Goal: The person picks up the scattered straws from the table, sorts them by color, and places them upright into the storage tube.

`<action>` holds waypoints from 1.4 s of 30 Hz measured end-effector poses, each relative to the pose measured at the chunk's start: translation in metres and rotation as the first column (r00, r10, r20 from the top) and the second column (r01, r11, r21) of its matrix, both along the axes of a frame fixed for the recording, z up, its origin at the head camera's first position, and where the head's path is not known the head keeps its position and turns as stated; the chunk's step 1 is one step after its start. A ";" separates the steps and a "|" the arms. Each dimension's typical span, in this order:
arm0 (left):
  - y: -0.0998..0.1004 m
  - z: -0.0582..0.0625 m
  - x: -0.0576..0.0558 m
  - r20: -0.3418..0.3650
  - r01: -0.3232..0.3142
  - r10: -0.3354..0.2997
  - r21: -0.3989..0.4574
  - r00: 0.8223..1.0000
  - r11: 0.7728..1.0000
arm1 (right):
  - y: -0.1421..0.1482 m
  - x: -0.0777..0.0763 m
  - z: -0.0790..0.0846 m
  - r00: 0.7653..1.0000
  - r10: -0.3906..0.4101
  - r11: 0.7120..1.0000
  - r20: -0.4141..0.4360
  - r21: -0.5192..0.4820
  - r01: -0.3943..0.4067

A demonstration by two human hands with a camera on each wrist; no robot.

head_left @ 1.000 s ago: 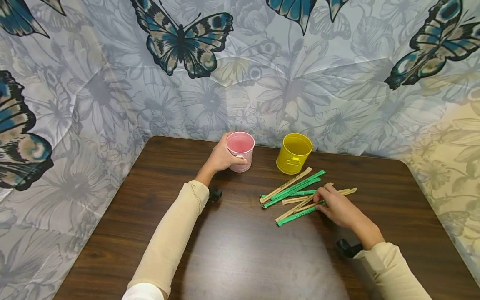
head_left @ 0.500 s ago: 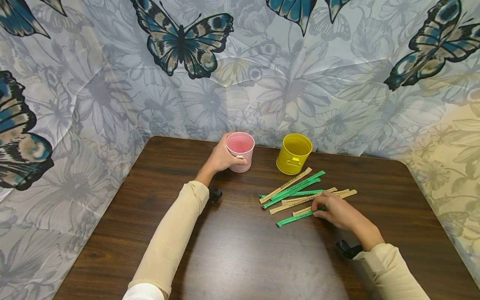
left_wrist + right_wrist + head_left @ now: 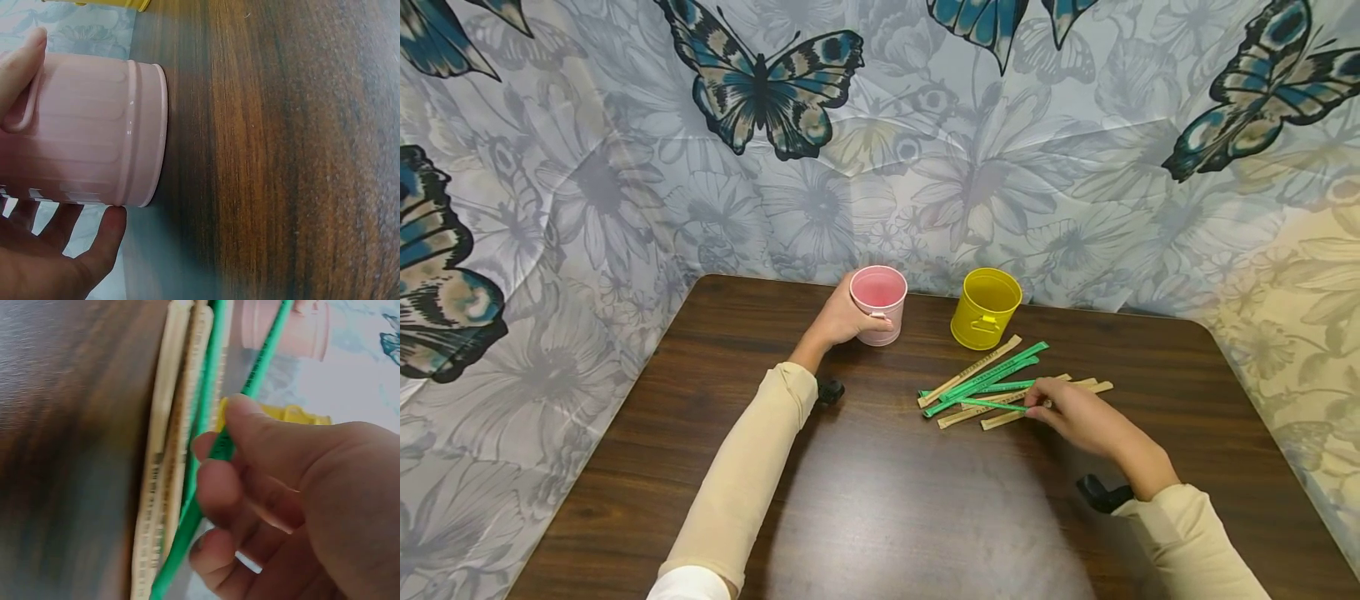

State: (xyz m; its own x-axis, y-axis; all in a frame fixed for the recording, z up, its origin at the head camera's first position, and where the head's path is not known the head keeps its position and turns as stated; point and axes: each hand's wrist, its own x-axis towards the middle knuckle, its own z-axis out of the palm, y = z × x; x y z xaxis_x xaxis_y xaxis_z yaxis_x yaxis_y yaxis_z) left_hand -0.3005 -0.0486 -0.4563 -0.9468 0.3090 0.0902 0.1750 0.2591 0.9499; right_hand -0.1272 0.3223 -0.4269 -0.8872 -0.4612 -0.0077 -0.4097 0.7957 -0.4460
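In the head view my left hand (image 3: 837, 317) holds a small pink bucket (image 3: 878, 304) at the back of the table. The left wrist view shows the thumb by the bucket's handle and the fingers around its far side. My right hand (image 3: 1078, 417) pinches a slim green stick packet (image 3: 258, 372) with printed lettering between thumb and fingers. That packet is tilted across a loose pile of others. Beneath and beside it lie several green packets (image 3: 988, 379) and several tan packets (image 3: 977, 411).
A yellow bucket (image 3: 987, 310) stands upright behind the pile, to the right of the pink one. The dark wooden table (image 3: 895, 492) meets a butterfly-print cloth (image 3: 820, 208) along its back edge.
The right hand has picked the front green packet off the table and raised it over the pile. A tan packet shifted earlier as the fingers worked. The left hand keeps its hold.
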 end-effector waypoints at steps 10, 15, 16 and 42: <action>0.000 -0.001 -0.002 0.018 0.012 -0.012 0.031 1.000 0.999 | -0.017 -0.015 0.033 0.991 0.028 0.999 -0.128 -0.024 -0.031; 0.001 -0.001 -0.002 0.020 0.020 -0.021 0.025 1.000 0.999 | -0.026 -0.021 0.055 0.985 0.041 0.999 -0.167 -0.013 -0.044; 0.002 -0.002 -0.002 0.018 0.018 -0.019 0.022 1.000 1.000 | -0.028 -0.023 0.060 0.985 0.036 0.999 -0.167 -0.012 -0.038; -0.002 -0.004 -0.005 0.014 0.036 -0.036 -0.012 0.999 0.999 | -0.103 -0.087 0.128 0.952 -0.035 0.993 -0.304 -0.115 0.000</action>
